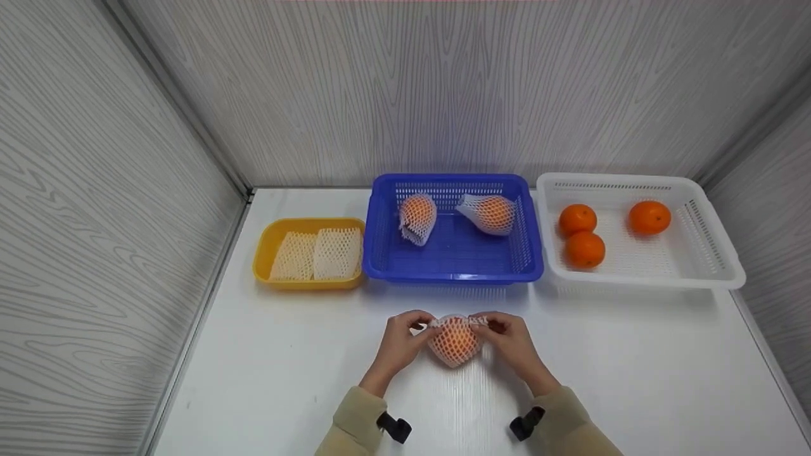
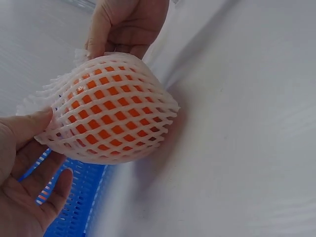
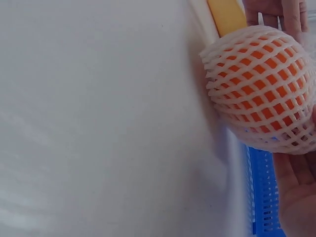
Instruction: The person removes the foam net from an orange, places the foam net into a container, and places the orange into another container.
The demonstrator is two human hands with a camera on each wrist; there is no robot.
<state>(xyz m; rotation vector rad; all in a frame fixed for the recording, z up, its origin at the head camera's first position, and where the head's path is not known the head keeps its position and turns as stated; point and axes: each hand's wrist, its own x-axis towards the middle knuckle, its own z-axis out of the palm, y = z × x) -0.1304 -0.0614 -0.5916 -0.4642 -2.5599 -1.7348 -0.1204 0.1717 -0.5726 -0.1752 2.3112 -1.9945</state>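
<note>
Pinching the rim of the foam net (image 2: 170,109), left hand (image 1: 399,341) and right hand (image 1: 513,342) flank the orange (image 1: 457,343) inside; white table (image 1: 633,361) spreads either side, blue basket (image 1: 453,277) beyond

A: Walls?
B: Back wall (image 1: 405,88) pale grey, dark wavy wood grain. Left wall (image 1: 82,221) and right wall (image 1: 773,228) flank it, similar grain.
A: Corners?
B: Left one carries a grey strip (image 1: 172,95), running down to tabletop level.
A: Surface?
B: White tabletop (image 1: 633,367), smooth, slightly glossy.
A: Light?
B: Soft; faint glare streaks on the white, blurred shadows.
</note>
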